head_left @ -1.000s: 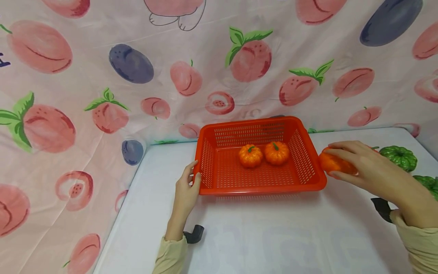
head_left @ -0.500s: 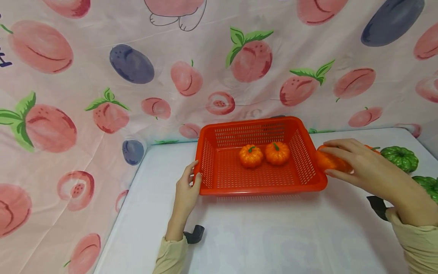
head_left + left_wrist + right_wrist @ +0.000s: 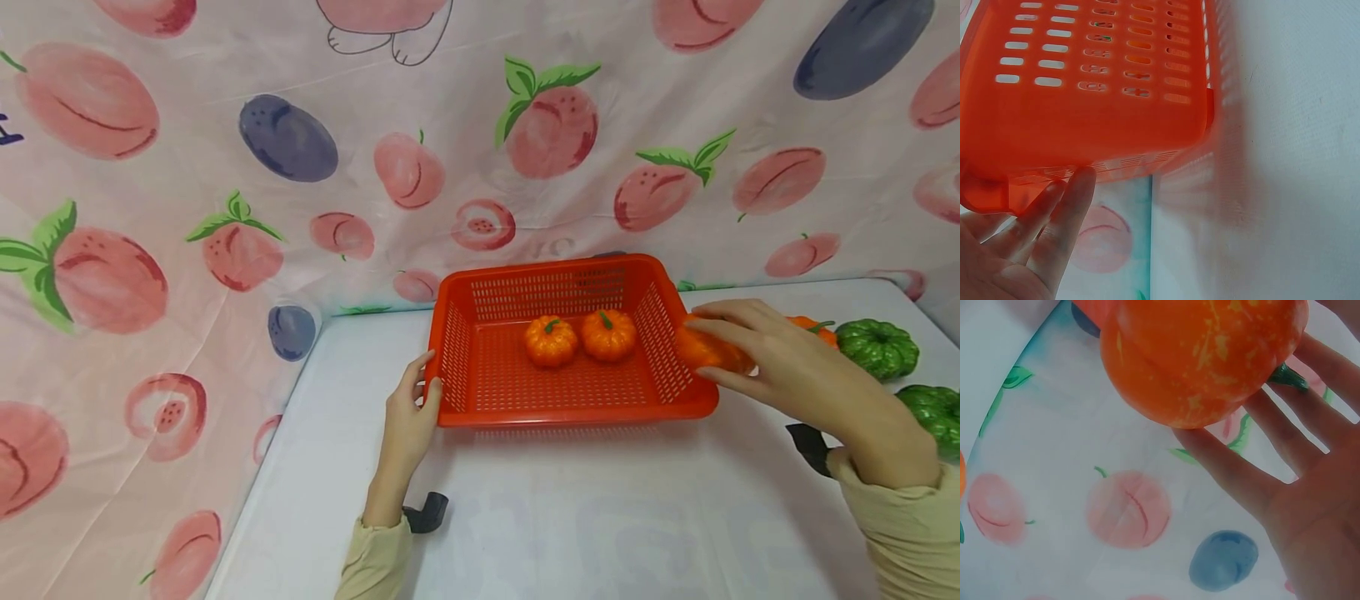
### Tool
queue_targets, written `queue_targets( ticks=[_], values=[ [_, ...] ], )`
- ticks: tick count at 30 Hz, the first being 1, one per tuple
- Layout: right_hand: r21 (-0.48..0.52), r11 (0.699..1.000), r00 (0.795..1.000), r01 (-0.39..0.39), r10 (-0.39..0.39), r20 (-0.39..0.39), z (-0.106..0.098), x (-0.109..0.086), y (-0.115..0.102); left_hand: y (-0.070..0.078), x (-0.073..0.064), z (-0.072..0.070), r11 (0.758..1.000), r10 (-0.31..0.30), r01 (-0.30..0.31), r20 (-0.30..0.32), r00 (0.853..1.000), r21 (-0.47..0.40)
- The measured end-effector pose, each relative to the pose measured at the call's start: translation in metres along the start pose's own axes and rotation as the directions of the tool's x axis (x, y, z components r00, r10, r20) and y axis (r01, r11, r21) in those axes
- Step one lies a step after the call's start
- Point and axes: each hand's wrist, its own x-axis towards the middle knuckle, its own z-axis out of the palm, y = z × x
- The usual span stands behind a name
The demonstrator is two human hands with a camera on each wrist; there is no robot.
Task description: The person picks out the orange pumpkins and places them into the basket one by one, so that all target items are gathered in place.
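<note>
A red perforated plastic basket (image 3: 577, 419) stands on the white table. My left hand (image 3: 407, 417) grips its left rim, thumb on the near side; in the left wrist view, fingers (image 3: 1063, 225) reach under the rim. Inside lie two small orange pumpkins, one (image 3: 551, 343) left of the other (image 3: 608, 337), both with green stems. My right hand (image 3: 780, 358) holds another orange pumpkin (image 3: 712, 348) above the basket's right rim. In the right wrist view this yellow-flecked pumpkin (image 3: 1204, 362) sits within spread fingers, its green stem toward the palm.
On the right side of the table are two green pumpkins, one (image 3: 877, 348) behind the other (image 3: 933, 417). Another orange pumpkin (image 3: 813, 327) is partly hidden behind my right hand. A fruit-printed cloth (image 3: 420, 92) rises behind the table.
My right hand has moved left with the pumpkin, from just outside the basket's right rim to over it. The left hand and basket have stayed in place.
</note>
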Motion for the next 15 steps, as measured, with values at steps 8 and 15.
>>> queue_targets(
  ticks=[8, 15],
  values=[
    [0.001, 1.0, 1.0, 0.017, -0.017, 0.014, 0.003, 0.009, -0.007, 0.0, 0.0, 0.0, 1.0, 0.017, -0.017, -0.005, 1.0, 0.002],
    [0.033, 0.999, 0.999, 0.005, -0.006, 0.038, 0.006, 0.017, -0.014, -0.001, 0.0, 0.0, 1.0, 0.019, -0.019, -0.003, 1.0, -0.003]
  ],
)
